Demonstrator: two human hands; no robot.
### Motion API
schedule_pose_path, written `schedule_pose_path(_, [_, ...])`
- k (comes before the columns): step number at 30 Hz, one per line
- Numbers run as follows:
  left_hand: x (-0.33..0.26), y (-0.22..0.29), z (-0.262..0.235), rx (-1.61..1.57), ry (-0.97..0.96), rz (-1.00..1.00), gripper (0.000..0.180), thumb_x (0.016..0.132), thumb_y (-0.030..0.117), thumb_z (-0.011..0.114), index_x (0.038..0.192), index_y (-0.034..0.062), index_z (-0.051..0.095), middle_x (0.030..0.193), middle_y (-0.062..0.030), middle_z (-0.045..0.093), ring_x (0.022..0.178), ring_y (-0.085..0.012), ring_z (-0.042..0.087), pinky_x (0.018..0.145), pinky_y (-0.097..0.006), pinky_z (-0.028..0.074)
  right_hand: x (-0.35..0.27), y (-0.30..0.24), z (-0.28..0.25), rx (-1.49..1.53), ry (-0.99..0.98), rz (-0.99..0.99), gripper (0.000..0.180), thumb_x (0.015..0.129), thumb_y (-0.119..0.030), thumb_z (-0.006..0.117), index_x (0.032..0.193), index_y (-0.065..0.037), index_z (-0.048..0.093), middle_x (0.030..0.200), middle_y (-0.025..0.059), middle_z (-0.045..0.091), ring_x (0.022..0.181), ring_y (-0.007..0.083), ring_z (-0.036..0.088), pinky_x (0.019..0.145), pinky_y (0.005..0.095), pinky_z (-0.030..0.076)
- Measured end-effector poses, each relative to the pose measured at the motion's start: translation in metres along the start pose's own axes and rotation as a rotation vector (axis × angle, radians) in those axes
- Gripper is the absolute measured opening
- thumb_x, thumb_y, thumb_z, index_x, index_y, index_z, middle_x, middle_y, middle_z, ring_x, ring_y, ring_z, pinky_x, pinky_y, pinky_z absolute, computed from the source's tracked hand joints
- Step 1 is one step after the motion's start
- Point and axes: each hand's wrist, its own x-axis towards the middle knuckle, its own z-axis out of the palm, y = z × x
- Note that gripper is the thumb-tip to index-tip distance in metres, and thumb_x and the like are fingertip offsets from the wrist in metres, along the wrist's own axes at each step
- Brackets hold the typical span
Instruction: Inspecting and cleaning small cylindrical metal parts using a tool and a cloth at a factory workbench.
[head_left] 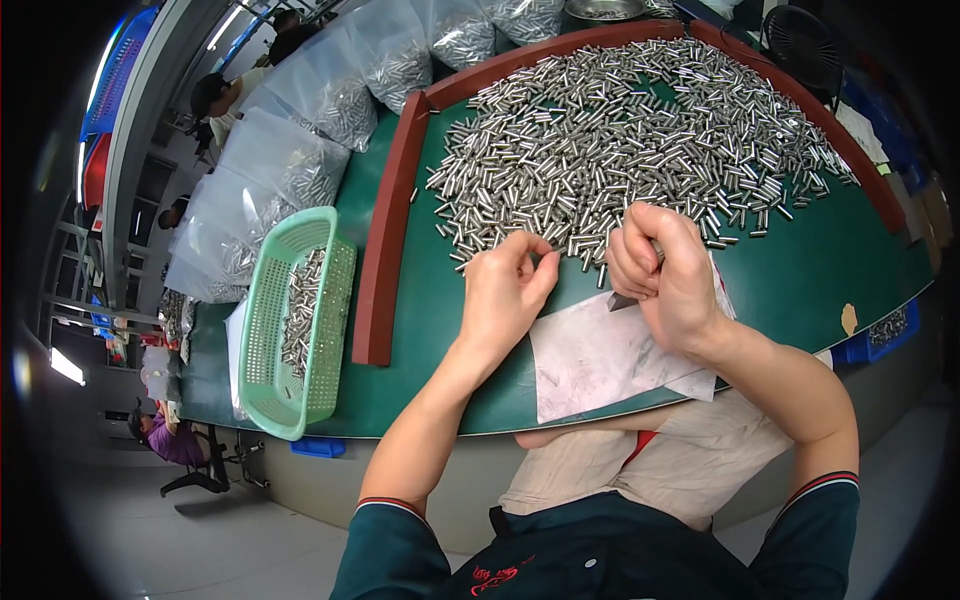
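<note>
A broad heap of small shiny metal pins [610, 140] covers the far half of the green table [800, 265]. At the heap's near edge, my left hand [508, 290] is closed, thumb and forefinger drawn together; whatever they pinch is too small to make out. To its right, my right hand [665, 270] is curled into a fist above a stained pale sheet [600, 360]. Out of the bottom of that fist juts a dark flat piece [621, 301]; the rest of it is hidden by the fingers. A few loose pins lie between the two hands.
Dark red wooden rails [388, 250] border the heap. Left of them stands a green perforated basket [262, 370] holding some pins. Clear plastic bags filled with pins [310, 165] line the left and far side. A fan [800, 45] and a metal bowl [605, 10] are at the back.
</note>
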Motion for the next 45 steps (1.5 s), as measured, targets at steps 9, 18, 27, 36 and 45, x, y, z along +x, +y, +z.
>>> schedule_pose_path(9, [0.004,-0.01,-0.023,-1.273,-0.352,-0.555,0.005,0.083,0.004,0.05,0.086,0.0024,0.053,0.076,-0.0062,0.056,0.045,-0.0014,0.028,0.042,-0.016,0.023,0.0,-0.002,0.001,0.002,-0.002,0.011,0.036,0.085,-0.018,0.036,0.051,-0.01,0.03,0.044,-0.0028,0.028,0.038,0.0048,0.019,0.037,0.0222,0.016])
schedule_pose_path(18, [0.005,-0.012,-0.017,-1.267,-0.4,-0.51,0.014,0.086,0.006,0.048,0.097,-0.0005,0.054,0.079,-0.0064,0.056,0.049,-0.0028,0.031,0.046,-0.016,0.029,-0.001,-0.001,-0.001,0.003,0.008,0.003,0.037,0.085,-0.019,0.037,0.05,-0.01,0.03,0.044,-0.003,0.028,0.037,0.0051,0.019,0.037,0.0223,0.016])
schedule_pose_path(27, [0.005,-0.01,-0.019,-1.267,-0.405,-0.524,0.015,0.087,0.009,0.047,0.097,-0.0008,0.053,0.078,-0.0063,0.056,0.049,-0.0027,0.032,0.046,-0.016,0.028,-0.001,-0.002,0.0,-0.006,0.009,0.003,0.037,0.086,-0.02,0.037,0.05,-0.01,0.03,0.044,-0.0029,0.028,0.038,0.0052,0.02,0.037,0.0221,0.017])
schedule_pose_path(36, [0.004,-0.016,-0.021,-1.371,-0.304,-0.466,0.031,0.092,0.028,0.036,0.086,0.0017,0.051,0.069,-0.0065,0.05,0.048,-0.0069,0.032,0.044,-0.02,0.026,0.0,-0.001,0.001,-0.001,0.005,0.009,0.037,0.085,-0.019,0.037,0.05,-0.01,0.03,0.044,-0.0027,0.029,0.038,0.0051,0.019,0.037,0.0222,0.017])
schedule_pose_path(45, [0.002,-0.002,0.001,0.088,0.051,0.043,0.012,0.071,0.009,0.066,0.077,0.0006,0.06,0.046,-0.0008,0.038,0.042,-0.0069,0.035,0.041,-0.023,0.03,-0.001,-0.002,0.001,-0.001,0.005,0.007,0.036,0.085,-0.019,0.037,0.051,-0.01,0.031,0.044,-0.0026,0.029,0.038,0.005,0.019,0.037,0.0218,0.017])
